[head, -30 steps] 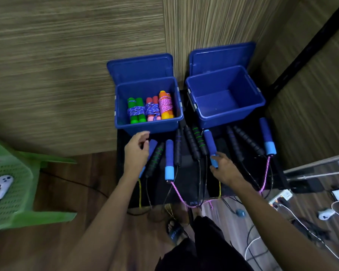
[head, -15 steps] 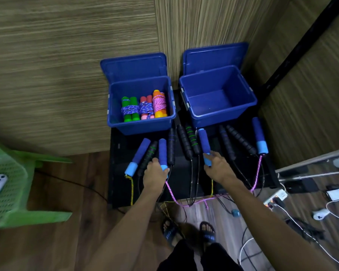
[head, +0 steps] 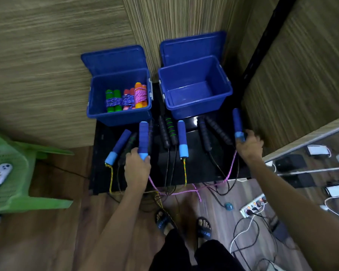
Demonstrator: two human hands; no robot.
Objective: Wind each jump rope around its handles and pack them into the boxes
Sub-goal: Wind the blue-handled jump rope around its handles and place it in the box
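Left hand [head: 137,165] grips the light-blue end of a blue handle [head: 143,139], fingers curled round it, handle pointing away toward the left box [head: 123,118]

Right hand [head: 249,146] is closed on the bottom end of the far-right blue handle [head: 237,122], thumb and fingers wrapped at the light-blue cap

Pink rope [head: 184,192] runs from both held handles and sags over the near edge of the black table [head: 196,169], so these two are judged to be one rope's pair; taking both ends at once makes sense for bringing them together before winding

Left box holds three wound ropes standing side by side: green [head: 113,100], pink/red [head: 128,99], orange [head: 139,95], each with cord wrapped round paired handles; lid propped open behind against the wall

Right box [head: 196,106] is open too, nothing seen inside, probably kept for the next bundles

Still loose on table: two blue handles with yellow cord, one at far left [head: 118,146], one in the middle [head: 182,141], plus several black handles [head: 167,133], some green-striped, laid in a row with cords hanging off the front so each pair can be picked out

Cords tangle on the floor below the table, snag risk when lifting the pink one

Green chair [head: 12,173] at left holds a white controller [head: 1,172]; power strip [head: 252,206] and cables on floor at right
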